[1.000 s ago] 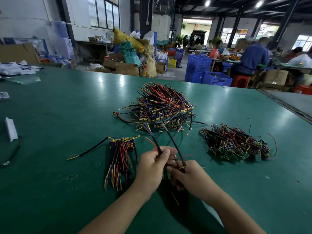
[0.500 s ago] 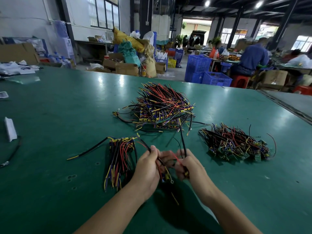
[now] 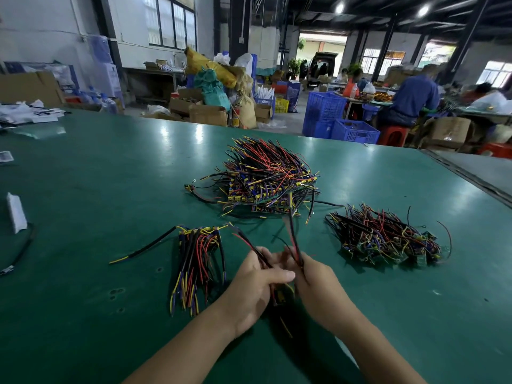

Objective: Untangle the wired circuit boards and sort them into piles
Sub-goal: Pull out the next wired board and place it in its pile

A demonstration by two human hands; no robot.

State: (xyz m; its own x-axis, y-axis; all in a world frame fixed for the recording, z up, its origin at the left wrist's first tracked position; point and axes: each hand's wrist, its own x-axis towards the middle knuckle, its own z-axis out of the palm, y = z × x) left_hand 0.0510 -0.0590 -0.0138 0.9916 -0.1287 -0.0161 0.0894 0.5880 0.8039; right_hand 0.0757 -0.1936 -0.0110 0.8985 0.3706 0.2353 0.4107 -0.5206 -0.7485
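A big tangled heap of wired circuit boards (image 3: 267,178) with red, black and yellow leads lies mid-table. A neat small pile (image 3: 198,259) lies to the left of my hands, a looser pile (image 3: 385,238) to the right. My left hand (image 3: 253,286) and my right hand (image 3: 318,284) meet just above the green table (image 3: 83,189), both gripping one wired board (image 3: 278,295). Its black and red wires run up out of the left hand's fingers toward the small pile and out of the right hand toward the heap. The board itself is mostly hidden between the hands.
A white strip (image 3: 16,213) and a black cable (image 3: 22,250) lie at the left edge. Papers (image 3: 27,112) sit far left. Blue crates (image 3: 340,123), boxes and seated people are beyond the table's far edge.
The wires have come free of the big heap and now swing between my hands. The left hand has closed over the board while the right hand drew its wires upright.
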